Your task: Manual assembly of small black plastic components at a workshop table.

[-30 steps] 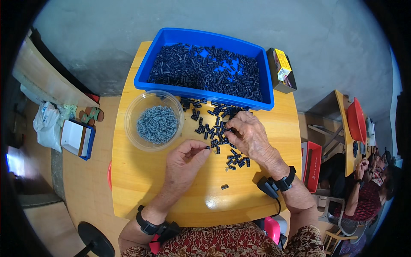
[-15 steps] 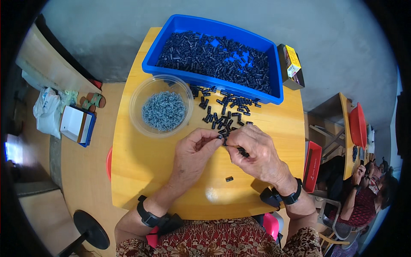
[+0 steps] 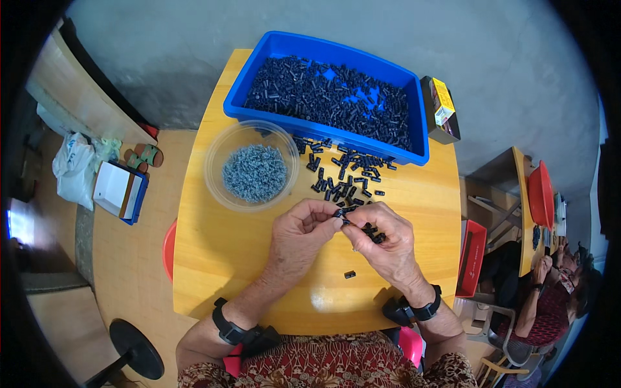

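Observation:
My left hand (image 3: 303, 238) is closed in a pinch, with a small black cylindrical part (image 3: 338, 213) between thumb and forefinger. Against that part press the thumb and forefinger of my right hand (image 3: 390, 249). Several more black parts (image 3: 374, 234) sit in the curl of its fingers. Whether a tiny metal piece is at the fingertips I cannot make out. Just beyond both hands lies a loose heap of black parts (image 3: 346, 185) on the yellow table (image 3: 239, 258). One single black part (image 3: 350, 275) rests nearer to me.
A large blue tub (image 3: 323, 132) of black parts stands at the back. To its left is a round clear container (image 3: 213, 181) of small silvery pieces (image 3: 253, 172). A dark box (image 3: 446, 132) with a yellow pack stands right of the tub. Another person (image 3: 543, 304) sits at far right.
My right hand has turned and its fingertips have come to the part in my left hand. The black parts in its curl show more openly. The whole view has shifted slightly.

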The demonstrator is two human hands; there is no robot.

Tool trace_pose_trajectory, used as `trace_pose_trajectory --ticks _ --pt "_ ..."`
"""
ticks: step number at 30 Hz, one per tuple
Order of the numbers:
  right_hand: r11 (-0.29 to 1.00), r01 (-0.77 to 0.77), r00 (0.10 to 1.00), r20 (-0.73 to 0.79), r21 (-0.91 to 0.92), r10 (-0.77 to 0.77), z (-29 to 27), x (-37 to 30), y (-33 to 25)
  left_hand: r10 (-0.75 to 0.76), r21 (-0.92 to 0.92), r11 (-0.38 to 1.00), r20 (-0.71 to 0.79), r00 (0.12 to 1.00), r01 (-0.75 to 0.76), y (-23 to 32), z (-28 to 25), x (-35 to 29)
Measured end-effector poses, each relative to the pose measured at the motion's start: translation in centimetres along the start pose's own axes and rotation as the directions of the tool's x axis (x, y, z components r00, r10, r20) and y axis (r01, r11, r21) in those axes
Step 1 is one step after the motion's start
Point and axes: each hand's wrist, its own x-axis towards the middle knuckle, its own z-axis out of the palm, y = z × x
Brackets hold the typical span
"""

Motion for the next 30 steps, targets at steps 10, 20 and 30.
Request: trace_pose_trajectory --ticks 10,20,30 --pt "0.885 -0.195 0.943 -0.168 0.423 0.288 2.4 -1.6 0.8 0.014 -0.096 0.995 -0.008 1.000 -0.014 -0.4 0.1 0.0" --pt "0.912 -0.134 0.946 -0.225 0.387 0.234 2.7 -2.1 1.2 -0.021 -0.111 0.994 -0.007 1.000 0.020 -0.3 0.2 -0.2" --pt "0.785 -0.186 0.910 -0.197 0.591 0.364 2.0 -2.0 1.4 -0.055 -0.127 0.990 0.012 0.998 0.056 -0.1 0.4 -0.2"
